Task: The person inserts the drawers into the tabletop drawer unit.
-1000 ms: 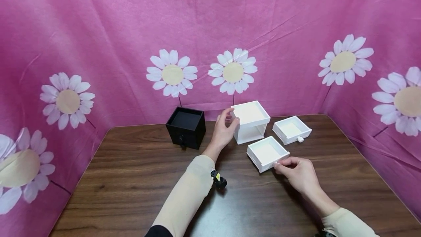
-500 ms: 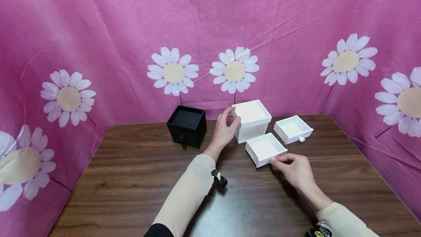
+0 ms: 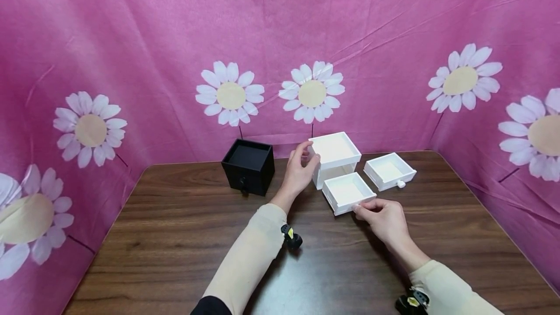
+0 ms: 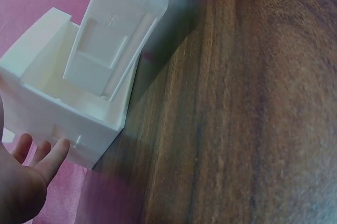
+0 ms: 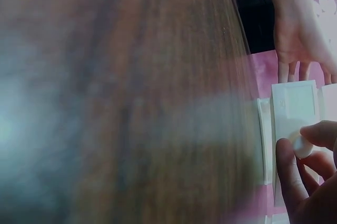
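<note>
My right hand pinches the round white knob of a small white drawer. The drawer is held in front of the white drawer box, and in the left wrist view its back end overlaps the box's open front. Whether it touches the box inside cannot be made out. My left hand rests with its fingertips against the left side of that box, fingers fairly straight in the left wrist view. A second white drawer lies on the table to the right, knob facing forward.
A black drawer box with its drawer in place stands left of my left hand. The brown wooden table ends at a pink curtain printed with daisies. A small black camera is strapped at my left wrist.
My right hand has brought the held white drawer leftward and away from me, up to the front of the white box. My left hand stays at the box's side.
</note>
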Demonstrator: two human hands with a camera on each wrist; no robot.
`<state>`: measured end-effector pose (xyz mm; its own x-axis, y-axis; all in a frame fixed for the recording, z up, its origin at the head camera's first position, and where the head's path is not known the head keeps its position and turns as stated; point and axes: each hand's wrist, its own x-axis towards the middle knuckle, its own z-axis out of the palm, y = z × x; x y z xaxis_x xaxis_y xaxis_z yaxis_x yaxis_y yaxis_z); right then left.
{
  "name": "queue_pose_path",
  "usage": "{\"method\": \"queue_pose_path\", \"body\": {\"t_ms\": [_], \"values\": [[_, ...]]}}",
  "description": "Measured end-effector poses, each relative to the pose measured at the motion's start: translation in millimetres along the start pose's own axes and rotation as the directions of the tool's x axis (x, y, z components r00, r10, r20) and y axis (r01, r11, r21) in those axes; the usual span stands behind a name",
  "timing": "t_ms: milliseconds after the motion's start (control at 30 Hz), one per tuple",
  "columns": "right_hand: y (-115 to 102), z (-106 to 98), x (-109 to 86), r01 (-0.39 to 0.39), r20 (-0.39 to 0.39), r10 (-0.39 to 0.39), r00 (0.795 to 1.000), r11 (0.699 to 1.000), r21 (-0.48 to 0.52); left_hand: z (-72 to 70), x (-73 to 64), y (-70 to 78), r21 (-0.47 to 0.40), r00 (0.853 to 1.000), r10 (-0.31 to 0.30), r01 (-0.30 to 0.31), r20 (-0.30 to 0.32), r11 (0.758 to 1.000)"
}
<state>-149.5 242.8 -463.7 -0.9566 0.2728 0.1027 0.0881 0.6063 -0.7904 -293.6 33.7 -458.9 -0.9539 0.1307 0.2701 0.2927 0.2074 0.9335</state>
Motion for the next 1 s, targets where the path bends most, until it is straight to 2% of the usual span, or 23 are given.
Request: {"method": "queue_pose_path", "body": {"t_ms": [433,1000], "values": [[-6.0,5.9,6.6,-0.039,0.004,0.039,0.999,0.999,0.002,-0.9,-0.4,0.4,0.0,1.0,-0.008,0.008,0.006,1.0],[-8.6,13.2,8.0,-0.019,-0.004,0.019,1.0,1.0,-0.005,-1.2,-1.4,2.3,-0.009,1.0,-0.008,0.008,0.007,1.0]]}}
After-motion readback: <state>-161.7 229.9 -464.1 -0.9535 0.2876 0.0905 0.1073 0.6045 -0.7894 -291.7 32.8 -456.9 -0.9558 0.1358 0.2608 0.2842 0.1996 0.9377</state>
